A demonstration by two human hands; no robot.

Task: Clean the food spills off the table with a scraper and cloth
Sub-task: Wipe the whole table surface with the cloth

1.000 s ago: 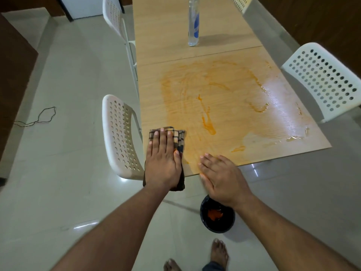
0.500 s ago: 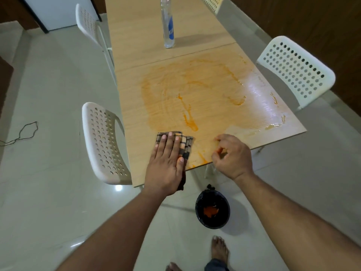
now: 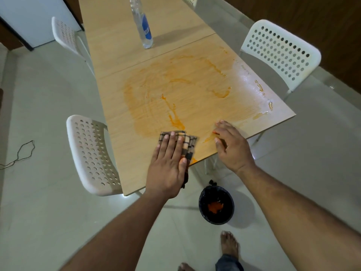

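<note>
Near edge: left hand point(image 3: 168, 166) flat, fingers straight, pressing checked cloth point(image 3: 188, 144).
Right hand point(image 3: 231, 147): fingers spread, holding nothing.
Surface point(image 3: 125, 106): pale woodgrain, orange smears.

Our left hand point(image 3: 168, 165) lies flat, fingers straight and together, palm down. Our right hand point(image 3: 232, 147) hovers beside it, fingers loosely spread. Both forearms reach forward, bare.
</note>
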